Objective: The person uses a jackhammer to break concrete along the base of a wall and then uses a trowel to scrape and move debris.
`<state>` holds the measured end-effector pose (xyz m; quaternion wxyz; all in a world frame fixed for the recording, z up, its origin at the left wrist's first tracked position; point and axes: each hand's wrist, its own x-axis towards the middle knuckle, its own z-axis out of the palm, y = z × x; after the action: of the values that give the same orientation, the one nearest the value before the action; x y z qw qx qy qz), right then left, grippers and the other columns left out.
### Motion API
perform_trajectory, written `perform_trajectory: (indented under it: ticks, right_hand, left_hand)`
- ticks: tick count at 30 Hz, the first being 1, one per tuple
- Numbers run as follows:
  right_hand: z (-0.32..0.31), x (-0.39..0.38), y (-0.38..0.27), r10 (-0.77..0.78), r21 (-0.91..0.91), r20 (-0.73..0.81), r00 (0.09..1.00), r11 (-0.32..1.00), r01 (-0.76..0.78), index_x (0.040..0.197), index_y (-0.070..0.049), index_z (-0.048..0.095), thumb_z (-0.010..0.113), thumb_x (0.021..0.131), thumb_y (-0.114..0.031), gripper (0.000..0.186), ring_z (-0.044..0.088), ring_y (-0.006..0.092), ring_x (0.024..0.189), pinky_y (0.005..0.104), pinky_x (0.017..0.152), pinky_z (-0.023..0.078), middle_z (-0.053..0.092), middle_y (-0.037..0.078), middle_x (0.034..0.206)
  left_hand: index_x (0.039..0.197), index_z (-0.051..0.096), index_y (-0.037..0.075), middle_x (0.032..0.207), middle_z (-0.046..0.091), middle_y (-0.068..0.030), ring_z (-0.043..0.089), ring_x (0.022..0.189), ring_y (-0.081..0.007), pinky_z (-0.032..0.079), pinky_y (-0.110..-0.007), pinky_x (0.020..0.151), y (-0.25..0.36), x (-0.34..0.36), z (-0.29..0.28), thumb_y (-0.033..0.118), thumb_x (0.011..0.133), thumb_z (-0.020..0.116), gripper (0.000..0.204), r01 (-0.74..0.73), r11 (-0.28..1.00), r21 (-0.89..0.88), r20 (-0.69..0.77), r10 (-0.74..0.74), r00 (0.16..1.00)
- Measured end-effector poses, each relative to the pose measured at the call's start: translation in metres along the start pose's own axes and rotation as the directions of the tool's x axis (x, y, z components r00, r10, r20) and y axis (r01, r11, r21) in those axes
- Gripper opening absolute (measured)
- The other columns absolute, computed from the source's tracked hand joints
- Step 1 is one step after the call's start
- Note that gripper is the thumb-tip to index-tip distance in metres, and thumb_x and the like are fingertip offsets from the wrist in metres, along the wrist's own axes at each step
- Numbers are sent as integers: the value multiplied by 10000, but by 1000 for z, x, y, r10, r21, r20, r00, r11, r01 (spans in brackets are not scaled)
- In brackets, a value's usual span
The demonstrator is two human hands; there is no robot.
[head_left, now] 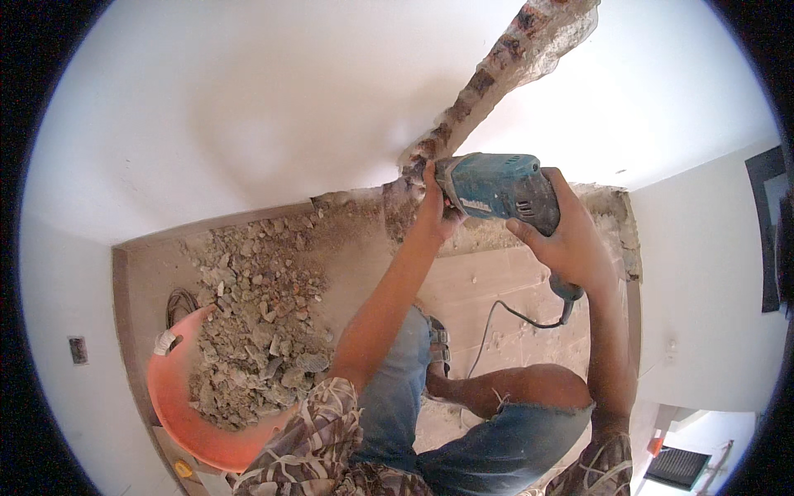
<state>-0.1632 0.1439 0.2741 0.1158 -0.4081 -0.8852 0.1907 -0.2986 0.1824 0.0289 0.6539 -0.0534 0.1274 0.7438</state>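
Note:
A teal rotary hammer (pixel 498 183) is held level against the foot of the wall, its front end at the lower end of a rough channel (pixel 480 87) that exposes reddish brick. My left hand (pixel 437 208) wraps round the front of the tool, near its collar. Around the rear handle closes my right hand (pixel 572 236), thumb on the near side. The bit is hidden by my left hand and the tool's body. A black power cord (pixel 529 321) hangs from the handle and curves down to the floor past my bent knee.
Broken rubble (pixel 265 331) heaps at left, in and around an orange tub (pixel 169 393). Coiled dark cable (pixel 180 304) lies beside the tub. Dusty floor tiles (pixel 480 285) carry small fragments. A wall box (pixel 78 350) is on the left wall; a dark frame (pixel 769 231) hangs on the right.

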Motion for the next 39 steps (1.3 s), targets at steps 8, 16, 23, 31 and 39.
perform_trajectory:
  ticks: [8,16,23,31,39]
  right_hand:
    - [56,-20,34,91,43,171,981,994,-99,1338,-29,399,774,782,-263,711,615,459,1068,476,878,497,626,296,1101]
    - [21,-126,136,135,715,602,787,348,-606,1460,-79,311,439,918,-696,831,560,403,1221,489,1007,461,546,251,1340]
    - [49,-202,204,215,701,707,674,-94,-707,1469,-44,373,355,899,-748,905,578,376,1200,462,970,505,532,233,1365]
    - [137,-344,211,625,567,188,758,562,-603,1504,-76,272,770,739,-411,972,528,409,1221,502,964,487,491,237,1352]
    - [275,-283,166,585,222,111,803,773,-594,1511,-87,258,781,723,-401,996,512,412,1234,497,973,481,475,237,1359]
  left_hand:
    - [1328,552,134,1358,560,-74,494,1277,-285,394,-514,1079,-12,-5,-62,775,881,390,798,66,995,72,10,-67,998]
    - [1317,526,127,1302,587,-88,557,1211,-259,433,-446,1055,-94,-82,-58,767,874,430,785,167,966,199,13,-173,985]
    - [1418,385,106,1340,541,-111,500,1263,-309,389,-511,1071,-194,-118,-39,793,801,533,935,504,730,462,-186,-476,859]
    - [1414,418,8,1442,428,-282,442,1317,-414,355,-466,1103,-144,-85,-82,683,864,564,882,-128,-133,983,62,-412,909]
    - [1124,638,57,1118,659,-111,603,1101,-263,458,-392,981,129,-73,112,96,895,646,232,-694,-669,266,956,278,98]
